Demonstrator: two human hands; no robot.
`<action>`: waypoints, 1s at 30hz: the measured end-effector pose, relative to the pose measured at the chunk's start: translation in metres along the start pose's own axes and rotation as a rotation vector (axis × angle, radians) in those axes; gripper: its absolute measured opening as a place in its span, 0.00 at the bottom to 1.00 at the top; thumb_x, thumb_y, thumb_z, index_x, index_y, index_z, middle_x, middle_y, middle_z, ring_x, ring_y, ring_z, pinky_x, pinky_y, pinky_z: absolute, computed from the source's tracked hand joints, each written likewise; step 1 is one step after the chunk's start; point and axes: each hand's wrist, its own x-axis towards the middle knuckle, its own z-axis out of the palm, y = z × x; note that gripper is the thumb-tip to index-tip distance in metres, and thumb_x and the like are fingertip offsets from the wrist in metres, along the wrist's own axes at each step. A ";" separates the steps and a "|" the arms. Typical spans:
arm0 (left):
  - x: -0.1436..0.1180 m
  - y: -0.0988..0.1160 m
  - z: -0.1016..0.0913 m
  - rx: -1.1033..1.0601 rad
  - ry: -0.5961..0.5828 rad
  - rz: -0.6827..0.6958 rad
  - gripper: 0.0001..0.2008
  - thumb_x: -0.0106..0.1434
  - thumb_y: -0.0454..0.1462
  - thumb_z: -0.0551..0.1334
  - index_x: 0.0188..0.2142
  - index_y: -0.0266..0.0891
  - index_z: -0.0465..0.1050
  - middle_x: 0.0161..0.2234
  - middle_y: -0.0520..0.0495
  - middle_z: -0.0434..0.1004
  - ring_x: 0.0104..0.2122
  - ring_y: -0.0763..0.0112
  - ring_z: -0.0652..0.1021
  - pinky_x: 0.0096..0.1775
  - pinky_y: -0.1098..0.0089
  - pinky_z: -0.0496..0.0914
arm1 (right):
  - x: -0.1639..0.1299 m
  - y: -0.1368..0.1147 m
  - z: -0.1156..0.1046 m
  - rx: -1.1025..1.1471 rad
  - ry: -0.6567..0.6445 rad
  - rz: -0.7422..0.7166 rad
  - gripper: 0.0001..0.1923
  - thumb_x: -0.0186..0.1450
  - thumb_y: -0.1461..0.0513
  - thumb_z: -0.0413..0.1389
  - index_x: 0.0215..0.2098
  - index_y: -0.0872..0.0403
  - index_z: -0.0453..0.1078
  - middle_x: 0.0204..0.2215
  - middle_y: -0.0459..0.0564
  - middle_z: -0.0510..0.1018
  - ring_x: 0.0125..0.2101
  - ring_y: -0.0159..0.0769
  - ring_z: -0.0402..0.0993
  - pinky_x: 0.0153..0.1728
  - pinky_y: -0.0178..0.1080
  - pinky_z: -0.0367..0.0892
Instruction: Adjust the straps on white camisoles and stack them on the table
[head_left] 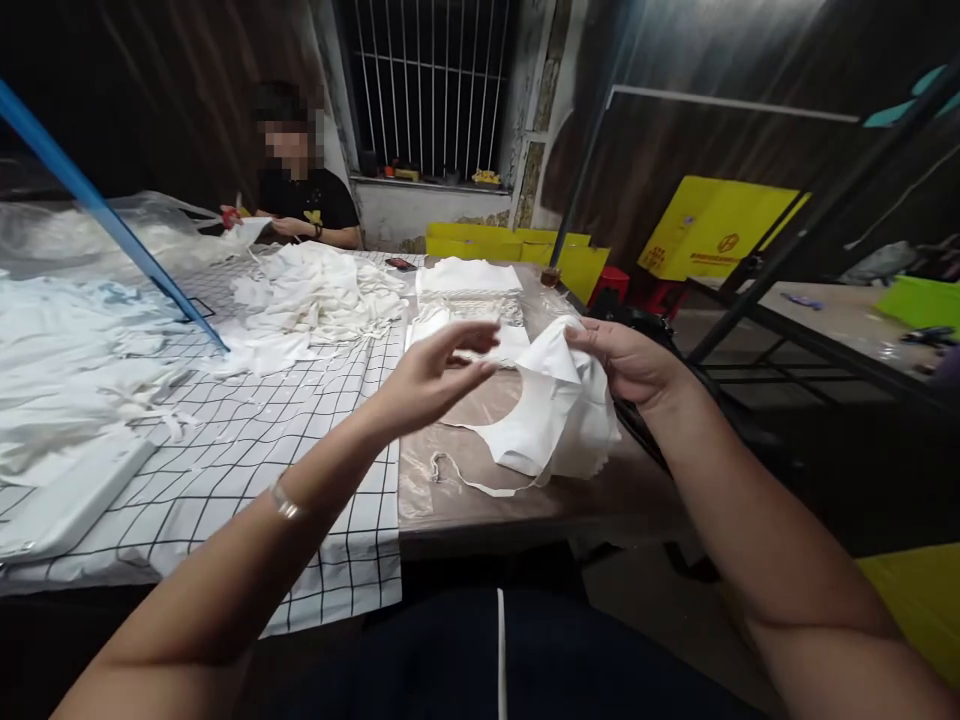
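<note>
Two hands work one soft, light white cloth (551, 420). Right hand (630, 360) pinches its top edge; left hand (431, 375) hovers beside, fingers loosely spread. Best gripped by edges.

One head-worn camera looks forward and down from the person's own seat, close over both forearms, along the tabletop (450, 490) toward a barred window (427, 85) and a seated co-worker (300, 195) at the far end.

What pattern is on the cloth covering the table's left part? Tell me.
White with a black grid of squares; the table cloth shows in the head view.
</note>
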 end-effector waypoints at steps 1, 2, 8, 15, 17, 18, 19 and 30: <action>0.020 0.000 0.003 0.006 -0.014 0.045 0.26 0.58 0.43 0.67 0.55 0.42 0.69 0.53 0.40 0.72 0.54 0.58 0.71 0.53 0.58 0.67 | -0.001 -0.012 0.002 -0.032 -0.040 0.000 0.20 0.48 0.56 0.71 0.33 0.56 0.73 0.24 0.46 0.78 0.23 0.32 0.73 0.25 0.32 0.70; 0.038 -0.001 0.005 0.010 -0.071 0.067 0.28 0.55 0.42 0.70 0.55 0.42 0.69 0.54 0.40 0.72 0.55 0.57 0.71 0.53 0.59 0.67 | -0.001 -0.023 0.003 -0.057 -0.070 -0.008 0.19 0.48 0.56 0.71 0.32 0.57 0.73 0.24 0.46 0.78 0.23 0.32 0.73 0.25 0.32 0.69; 0.081 -0.023 0.014 -0.073 -0.447 -0.114 0.12 0.50 0.40 0.69 0.32 0.34 0.75 0.31 0.48 0.76 0.31 0.70 0.75 0.35 0.69 0.69 | -0.007 -0.056 -0.007 -0.129 -0.057 -0.087 0.17 0.50 0.55 0.70 0.30 0.56 0.73 0.25 0.47 0.78 0.24 0.33 0.73 0.26 0.34 0.69; 0.077 -0.041 0.011 0.101 -0.027 -0.125 0.10 0.54 0.39 0.66 0.30 0.33 0.73 0.29 0.49 0.73 0.29 0.73 0.72 0.33 0.71 0.65 | -0.006 -0.051 -0.023 -0.135 0.070 -0.087 0.20 0.48 0.53 0.71 0.27 0.57 0.72 0.22 0.48 0.77 0.22 0.33 0.72 0.23 0.34 0.68; 0.076 -0.032 0.022 0.162 0.138 -0.054 0.13 0.57 0.41 0.65 0.38 0.34 0.73 0.37 0.44 0.75 0.36 0.69 0.73 0.36 0.70 0.67 | -0.003 -0.052 -0.018 -0.156 0.118 -0.101 0.21 0.47 0.52 0.72 0.26 0.57 0.72 0.21 0.48 0.76 0.21 0.31 0.70 0.21 0.33 0.66; 0.075 -0.025 0.030 0.162 0.199 -0.002 0.15 0.58 0.43 0.64 0.42 0.35 0.71 0.42 0.42 0.74 0.39 0.67 0.73 0.38 0.69 0.67 | -0.001 -0.053 -0.015 -0.176 0.145 -0.119 0.21 0.46 0.52 0.72 0.25 0.57 0.71 0.20 0.48 0.76 0.20 0.30 0.69 0.21 0.32 0.65; 0.075 -0.017 0.038 0.150 0.241 0.047 0.19 0.59 0.44 0.65 0.45 0.36 0.69 0.45 0.41 0.73 0.42 0.66 0.73 0.39 0.69 0.68 | 0.001 -0.055 -0.011 -0.201 0.172 -0.146 0.21 0.46 0.52 0.73 0.24 0.57 0.71 0.20 0.47 0.75 0.20 0.29 0.68 0.20 0.31 0.64; 0.100 -0.014 0.040 0.065 0.243 -0.059 0.11 0.55 0.30 0.59 0.39 0.33 0.72 0.36 0.44 0.74 0.37 0.68 0.74 0.40 0.67 0.69 | 0.011 -0.058 -0.002 -0.322 0.250 -0.287 0.17 0.47 0.60 0.72 0.28 0.56 0.70 0.21 0.43 0.72 0.21 0.26 0.65 0.23 0.32 0.62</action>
